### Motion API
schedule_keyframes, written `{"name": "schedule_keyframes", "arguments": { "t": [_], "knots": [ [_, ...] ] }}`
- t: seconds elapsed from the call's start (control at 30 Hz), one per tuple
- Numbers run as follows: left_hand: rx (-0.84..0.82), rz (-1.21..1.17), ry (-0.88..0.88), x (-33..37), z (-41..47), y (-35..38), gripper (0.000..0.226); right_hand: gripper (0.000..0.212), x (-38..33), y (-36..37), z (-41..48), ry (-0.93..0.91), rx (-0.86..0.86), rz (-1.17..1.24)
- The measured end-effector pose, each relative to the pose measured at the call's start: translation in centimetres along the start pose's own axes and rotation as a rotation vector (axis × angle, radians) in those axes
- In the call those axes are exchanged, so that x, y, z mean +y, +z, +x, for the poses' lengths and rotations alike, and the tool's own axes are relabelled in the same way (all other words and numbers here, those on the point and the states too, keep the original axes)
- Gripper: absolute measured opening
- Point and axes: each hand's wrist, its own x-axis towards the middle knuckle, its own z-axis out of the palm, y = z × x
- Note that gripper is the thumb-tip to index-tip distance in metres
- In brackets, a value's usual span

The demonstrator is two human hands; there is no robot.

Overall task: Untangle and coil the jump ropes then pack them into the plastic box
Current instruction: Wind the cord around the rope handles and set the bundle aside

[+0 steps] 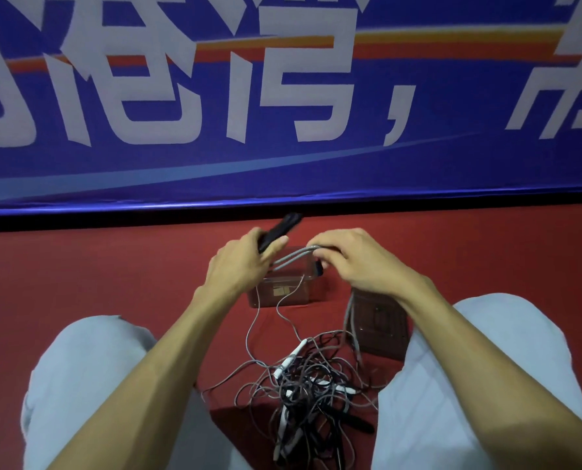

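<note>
Hands (240, 266) (357, 262) around handle (282, 227), rope (293, 258)

A red carpeted floor (113, 283) carries everything. A clear plastic box (282, 295) sits on it, open at the top. Just to the box's right lies a flat lid (381, 325). Nearer the person, a tangled heap of jump ropes (303, 388) lies on the carpet, with grey cords and white handles (298, 351) and black handles (357, 423) mixed together.
</note>
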Motion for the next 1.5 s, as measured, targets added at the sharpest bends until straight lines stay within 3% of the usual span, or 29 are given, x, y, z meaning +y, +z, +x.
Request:
{"name": "schedule_keyframes", "arguments": {
  "t": [0.1,0.23,0.3,0.37,0.43,0.63,0.7,0.8,0.87,0.97,1.07,1.17,1.27,1.5],
  "knots": [
    [-0.115,0.078,0.075,1.0,-0.8,-0.1,0.066,0.013,0.7,0.0,0.2,0.009,0.164,-0.007],
    [-0.194,0.182,0.253,2.4,-2.1,-0.4,0.072,0.009,1.2,-0.1,0.3,0.18,0.36,0.05],
    [-0.191,0.171,0.36,2.3,-2.5,-0.4,0.068,0.017,1.1,-0.2,0.4,0.291,0.416,0.096],
    [-0.195,0.105,0.451,2.0,-2.6,-0.4,0.047,0.025,1.0,-0.4,0.5,0.386,0.434,0.14],
    [-0.235,-0.001,0.494,1.7,-2.7,-0.5,0.03,0.029,1.1,-0.8,0.5,0.44,0.402,0.225],
    [-0.102,-0.434,0.389,2.2,-2.5,-1.0,0.033,0.017,1.3,-0.7,0.6,0.54,0.295,0.955],
    [-0.042,-0.575,0.3,1.9,-2.1,-1.3,0.042,0.02,1.0,-0.5,0.8,0.596,0.255,1.058],
    [0.006,-0.698,0.194,2.2,-1.7,-1.7,0.039,0.011,0.1,0.2,0.9,0.589,0.061,1.114],
    [0.042,-0.765,0.102,2.4,-1.5,-1.8,0.038,0.012,-0.5,0.4,0.6,0.569,-0.109,1.057],
    [0.101,-0.818,-0.007,1.7,-0.6,-1.5,0.035,0.022,-1.6,0.4,0.1,0.473,-0.386,0.761],
    [0.138,-0.823,-0.108,0.5,0.3,-1.1,0.038,0.017,-2.6,0.4,-0.4,0.356,-0.485,0.477],
    [0.147,-0.655,-0.159,0.2,0.5,-0.7,0.039,0.007,-2.8,0.2,-0.6,0.193,-0.459,0.154],
    [0.11,-0.419,-0.167,0.2,0.5,-0.2,0.038,0.011,-2.8,0.2,-0.6,0.012,-0.359,-0.011],
    [-0.034,-0.149,-0.131,-0.1,0.3,0.6,0.054,0.016,-1.9,0.7,-0.6,-0.187,-0.084,-0.106]
  ]
}}
